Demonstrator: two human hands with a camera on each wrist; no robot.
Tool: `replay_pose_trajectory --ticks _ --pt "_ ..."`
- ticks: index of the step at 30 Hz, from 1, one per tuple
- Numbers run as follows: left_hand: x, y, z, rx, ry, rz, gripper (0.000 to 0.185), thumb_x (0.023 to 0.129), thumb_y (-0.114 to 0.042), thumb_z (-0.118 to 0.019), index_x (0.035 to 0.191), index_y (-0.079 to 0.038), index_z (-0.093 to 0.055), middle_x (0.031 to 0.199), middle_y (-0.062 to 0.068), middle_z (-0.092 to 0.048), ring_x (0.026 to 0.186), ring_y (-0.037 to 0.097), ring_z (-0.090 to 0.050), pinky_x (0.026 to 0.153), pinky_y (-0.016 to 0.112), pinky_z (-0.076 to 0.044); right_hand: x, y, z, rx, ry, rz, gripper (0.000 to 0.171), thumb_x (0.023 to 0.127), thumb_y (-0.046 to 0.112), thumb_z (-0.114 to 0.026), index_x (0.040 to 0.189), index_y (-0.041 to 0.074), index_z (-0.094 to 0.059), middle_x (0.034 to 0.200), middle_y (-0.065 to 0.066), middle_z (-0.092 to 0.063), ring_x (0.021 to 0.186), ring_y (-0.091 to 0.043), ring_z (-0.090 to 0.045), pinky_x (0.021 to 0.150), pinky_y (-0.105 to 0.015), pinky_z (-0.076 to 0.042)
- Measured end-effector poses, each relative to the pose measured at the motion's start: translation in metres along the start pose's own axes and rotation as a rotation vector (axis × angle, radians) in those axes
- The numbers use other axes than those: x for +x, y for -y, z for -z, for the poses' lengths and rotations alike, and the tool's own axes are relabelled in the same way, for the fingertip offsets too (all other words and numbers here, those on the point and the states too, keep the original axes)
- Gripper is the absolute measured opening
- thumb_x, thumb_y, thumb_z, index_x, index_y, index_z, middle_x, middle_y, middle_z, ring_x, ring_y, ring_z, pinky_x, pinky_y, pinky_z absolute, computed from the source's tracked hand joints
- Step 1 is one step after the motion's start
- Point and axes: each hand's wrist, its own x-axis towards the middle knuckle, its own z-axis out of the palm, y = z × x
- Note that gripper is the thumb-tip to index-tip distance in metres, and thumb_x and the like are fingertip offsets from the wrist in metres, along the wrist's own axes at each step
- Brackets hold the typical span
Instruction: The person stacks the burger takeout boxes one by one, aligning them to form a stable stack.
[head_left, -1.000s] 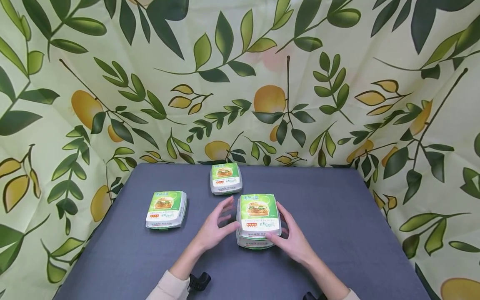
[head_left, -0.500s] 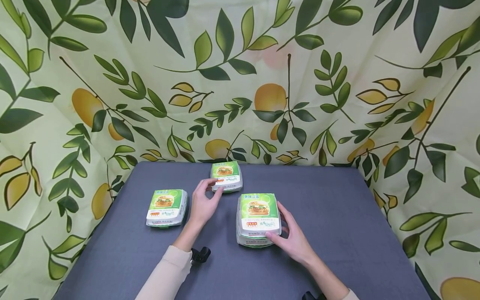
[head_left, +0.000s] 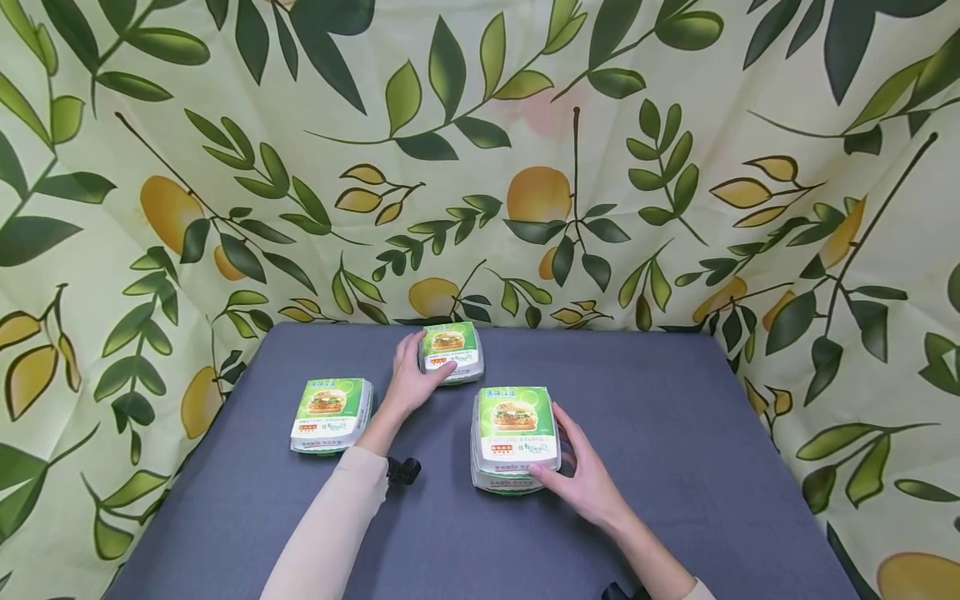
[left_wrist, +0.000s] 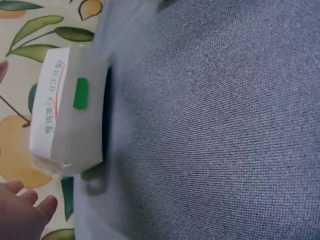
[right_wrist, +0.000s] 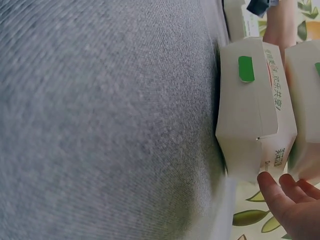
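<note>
In the head view, one burger box sits on a second burger box, both white and green. My right hand touches the right side of this pair, thumb by the front corner; its fingers reach the boxes in the right wrist view. At the table's back, another burger box has my left hand at its left side, the thumb over its front edge. From the left wrist, that hand's fingers look spread, a little apart from the box.
One more burger box rests on the left part of the dark table, close to my left forearm. A leaf-and-fruit patterned cloth hangs behind the table and along both its sides.
My left hand has left the stacked boxes and moved up and left to the back box. My right hand stays at the stack. The boxes have not visibly moved.
</note>
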Motion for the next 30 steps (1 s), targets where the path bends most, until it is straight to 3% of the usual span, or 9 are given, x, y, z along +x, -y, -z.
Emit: replay_pose_trajectory --ticks 6,15,24,30 --pt "0.010 0.007 0.000 -0.010 0.091 0.082 0.103 0.084 -0.041 -0.081 0.163 -0.015 -0.020 0.167 0.021 -0.007 0.153 0.041 -0.009 0.119 0.061 -0.019 0.000 0.001 -0.002 -0.001 0.004 -0.015 0.093 0.087 0.022 -0.081 0.162 0.018 -0.027 0.157 -0.008 -0.037 0.134 -0.020 -0.042 0.104 -0.041 -0.046" --pt "0.016 0.017 -0.004 0.014 0.155 0.101 0.104 0.084 -0.041 -0.082 0.164 -0.014 -0.019 0.167 0.023 -0.006 0.152 0.044 -0.012 0.119 0.060 -0.018 0.000 0.002 -0.004 0.002 -0.002 -0.022 0.093 0.086 0.022 -0.082 0.161 0.017 -0.027 0.158 -0.008 -0.038 0.133 -0.021 -0.043 0.105 -0.042 -0.046" --pt "0.018 0.024 -0.009 0.020 0.127 0.071 0.091 0.091 -0.032 -0.077 0.161 -0.007 -0.026 0.165 0.022 -0.022 0.152 0.038 -0.020 0.121 0.053 -0.018 0.000 0.001 -0.004 0.015 -0.003 -0.011 0.093 0.086 0.021 -0.082 0.161 0.016 -0.027 0.157 -0.009 -0.038 0.134 -0.026 -0.043 0.105 -0.039 -0.046" --pt "0.016 0.027 -0.007 0.026 0.119 0.065 0.091 0.090 -0.033 -0.078 0.161 -0.009 -0.027 0.164 0.021 -0.024 0.151 0.038 -0.022 0.121 0.053 -0.019 0.000 0.000 -0.004 0.017 -0.007 -0.014 0.093 0.086 0.021 -0.082 0.161 0.015 -0.028 0.157 -0.010 -0.039 0.133 -0.022 -0.044 0.104 -0.037 -0.046"
